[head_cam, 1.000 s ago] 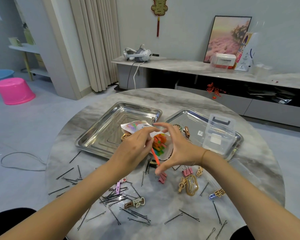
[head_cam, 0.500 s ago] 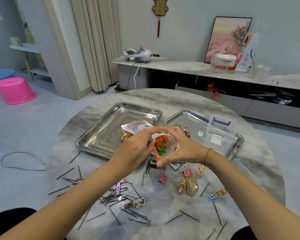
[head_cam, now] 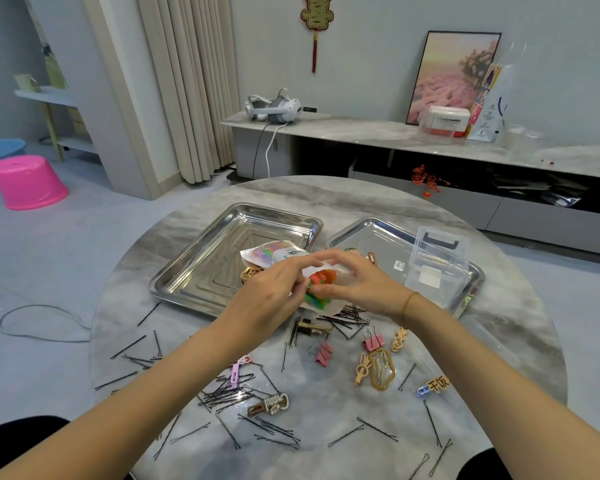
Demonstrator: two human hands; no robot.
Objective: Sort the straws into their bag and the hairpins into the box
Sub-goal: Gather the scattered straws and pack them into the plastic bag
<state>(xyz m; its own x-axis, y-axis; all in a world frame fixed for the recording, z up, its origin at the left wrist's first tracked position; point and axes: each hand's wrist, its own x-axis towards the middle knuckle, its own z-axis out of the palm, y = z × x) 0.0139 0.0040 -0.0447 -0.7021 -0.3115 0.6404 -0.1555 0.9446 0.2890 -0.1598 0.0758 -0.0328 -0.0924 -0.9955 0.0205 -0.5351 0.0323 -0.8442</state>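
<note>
A clear plastic bag with colourful straws inside lies between the two steel trays. My left hand pinches the bag's open mouth from the left, and my right hand grips the mouth from the right, fingers curled over the straws. A clear lidded box stands in the right tray. Black hairpins lie scattered over the near half of the round marble table, along with decorative hair clips.
The left steel tray lies at the centre left. Pink binder clips lie among the pins. Another clear container rests at the table's right edge. A pink stool and a cable are on the floor to the left.
The orange straw that stuck out below the bag's mouth is now inside. Both hands have closed in on the bag's opening and my right hand has dropped over the straws.
</note>
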